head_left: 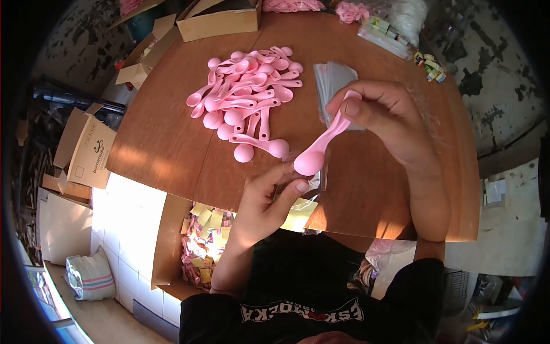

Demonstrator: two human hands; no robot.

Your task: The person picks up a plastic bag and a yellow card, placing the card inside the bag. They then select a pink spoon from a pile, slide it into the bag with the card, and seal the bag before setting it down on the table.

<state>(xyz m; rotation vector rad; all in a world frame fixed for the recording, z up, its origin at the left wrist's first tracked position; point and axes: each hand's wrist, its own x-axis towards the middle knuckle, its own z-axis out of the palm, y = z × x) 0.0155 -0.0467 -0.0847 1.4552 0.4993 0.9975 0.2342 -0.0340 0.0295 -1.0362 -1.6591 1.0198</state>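
Observation:
My right hand (389, 112) pinches a pink plastic spoon (310, 163) by its handle, with the round bowl pointing down and left. Below it, my left hand (260, 200) has thumb and fingers closed on a clear plastic bag (322, 180), and the spoon's bowl overlaps the bag in this view. A heap of matching pink spoons (240, 104) lies on the brown wooden table (166, 137), left of my hands. Just behind my right hand is a stack of clear plastic bags (325, 86), partly covered by the fingers.
An open cardboard box (217, 24) stands at the table's far edge, near pink items (292, 6) in plastic. Small packets (431, 67) lie at the far right. Below the near edge, a carton (166, 246) holds many pink and yellow packs. A white sack (90, 275) sits on the floor.

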